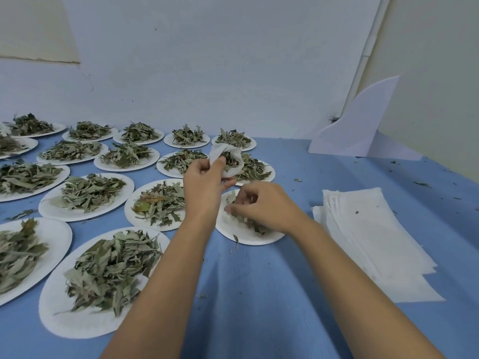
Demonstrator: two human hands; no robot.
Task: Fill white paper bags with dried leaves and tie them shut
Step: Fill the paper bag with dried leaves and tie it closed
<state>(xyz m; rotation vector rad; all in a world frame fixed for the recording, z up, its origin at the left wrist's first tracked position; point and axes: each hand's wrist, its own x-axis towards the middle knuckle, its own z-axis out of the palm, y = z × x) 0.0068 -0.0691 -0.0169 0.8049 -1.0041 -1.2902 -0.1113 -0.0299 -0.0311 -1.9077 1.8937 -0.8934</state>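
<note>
My left hand (pixel 204 186) pinches open a part-filled white paper bag (pixel 235 167) above the blue surface (pixel 259 286) while my right hand (pixel 263 206), fingers (pixel 233 210) curled, gathers dried leaves (pixel 255 226) from a nearly bare paper plate (pixel 241 233); no tied bag shows, and many heaped plates (pixel 61 323) and empty bags (pixel 375 242) wait.
</note>
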